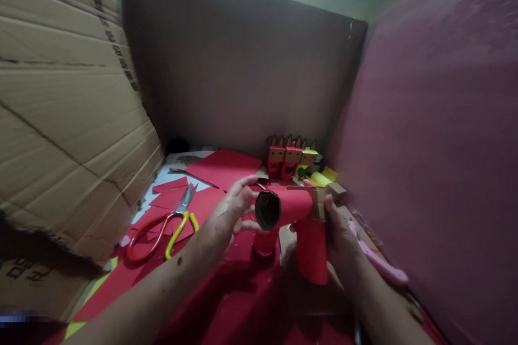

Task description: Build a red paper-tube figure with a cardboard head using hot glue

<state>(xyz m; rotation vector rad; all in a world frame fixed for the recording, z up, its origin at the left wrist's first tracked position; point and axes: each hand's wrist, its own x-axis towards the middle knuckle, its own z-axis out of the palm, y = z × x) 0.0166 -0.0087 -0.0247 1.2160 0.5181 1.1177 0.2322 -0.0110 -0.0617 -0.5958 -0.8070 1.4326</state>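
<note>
My right hand [339, 229] is closed around the cardboard-coloured end piece [319, 203] of a red paper-covered tube [296, 205]. The tube lies level, and its dark hollow end faces left towards me. Below my grip hangs a curved red paper piece [311, 253]; whether it is joined to the tube I cannot tell. My left hand [238, 205] is at the hollow end with its fingers spread. Their tips pass partly behind the tube, so any contact is hidden. Under that end stands another red cylinder [265, 242], partly covered.
Scissors [178, 223] with red and yellow handles lie open on red paper at left. Small red and yellow figures [287, 164] stand at the back. A pink cutter [380, 264] lies by the right wall. A cardboard panel [73, 80] rises at left.
</note>
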